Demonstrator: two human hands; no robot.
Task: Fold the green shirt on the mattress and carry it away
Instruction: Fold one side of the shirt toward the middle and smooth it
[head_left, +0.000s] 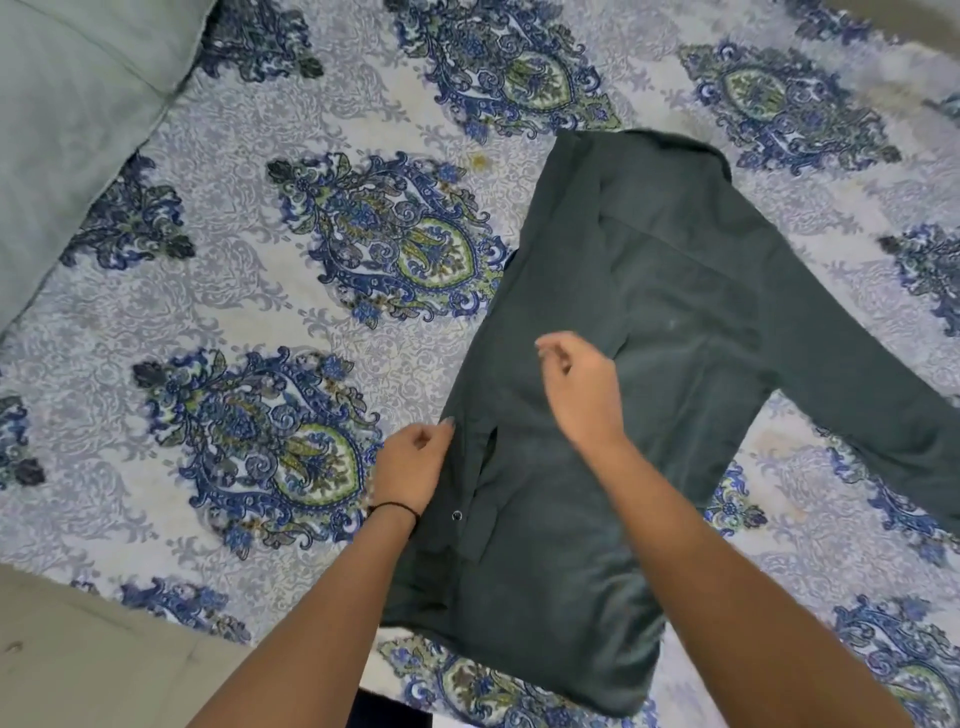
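Note:
A dark green shirt (670, 291) lies flat on the mattress (249, 171), collar at the far end, its left side folded in over the body. One long sleeve stretches out to the right. My left hand (415, 457) rests at the shirt's left folded edge, fingers curled and touching the cloth near a small button. Whether it pinches the fabric I cannot tell. My right hand (582, 384) hovers over the middle of the shirt, fingers loosely bent and apart, holding nothing.
The mattress wears a white sheet printed with blue and green paisley medallions. A pale green pillow (67, 119) lies at the far left corner. Beige floor (93, 660) shows past the mattress's near left edge.

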